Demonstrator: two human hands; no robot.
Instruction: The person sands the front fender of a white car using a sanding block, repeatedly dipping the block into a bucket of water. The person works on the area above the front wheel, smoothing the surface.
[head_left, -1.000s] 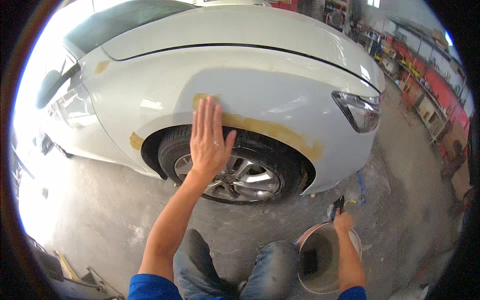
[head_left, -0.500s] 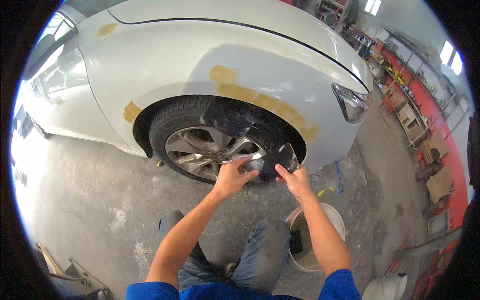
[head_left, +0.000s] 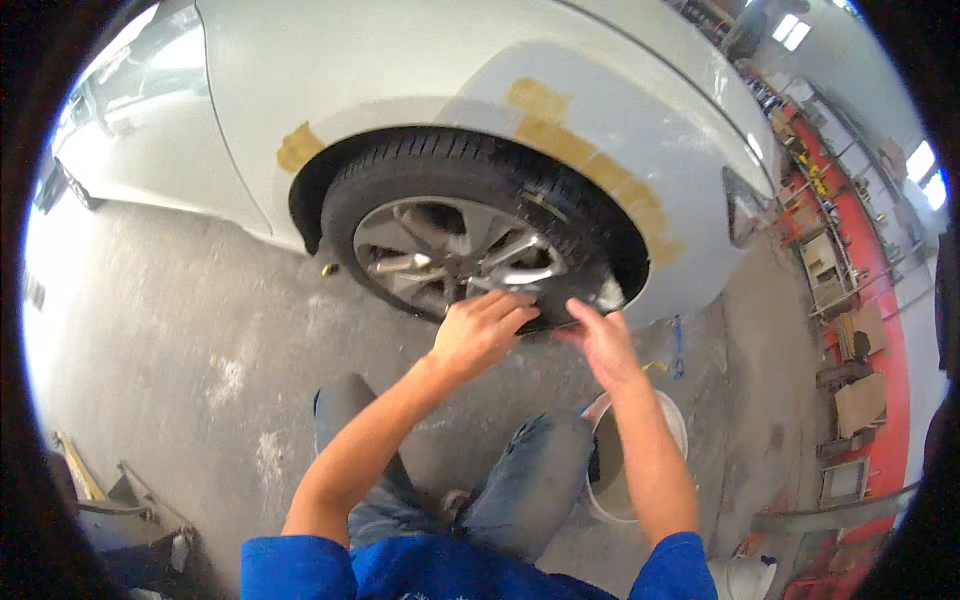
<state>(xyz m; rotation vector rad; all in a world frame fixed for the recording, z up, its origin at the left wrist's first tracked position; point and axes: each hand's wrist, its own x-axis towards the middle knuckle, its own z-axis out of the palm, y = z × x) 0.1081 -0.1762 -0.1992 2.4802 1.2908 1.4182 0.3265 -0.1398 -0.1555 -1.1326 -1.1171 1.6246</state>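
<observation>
My left hand [head_left: 482, 332] is in front of the lower wheel rim, its fingers curled over one side of a dark, wet-looking sheet [head_left: 552, 312], perhaps sandpaper. At the sheet's other side is my right hand [head_left: 603, 345], thumb raised and fingers slightly blurred. Much of the sheet merges with the black tyre [head_left: 350, 205], so its outline is hard to make out. Behind my hands stands the alloy wheel [head_left: 458, 255] of a white car. Above the arch, the fender [head_left: 600, 110] bears a grey coat with tan filler patches [head_left: 585, 155] along its edge.
A white bucket [head_left: 675, 418] holding greyish liquid stands by my right knee, under my right forearm. Past it, blue and yellow strips lie on the concrete floor [head_left: 220, 300]. Shelves [head_left: 830, 270] line the red-and-white wall at right. Metal parts [head_left: 125, 525] lie at lower left.
My view has tilted down and shifted, so the car sits higher in it. My left fingers have curled over the sheet, and the sheet's raised corner by my right hand has turned down.
</observation>
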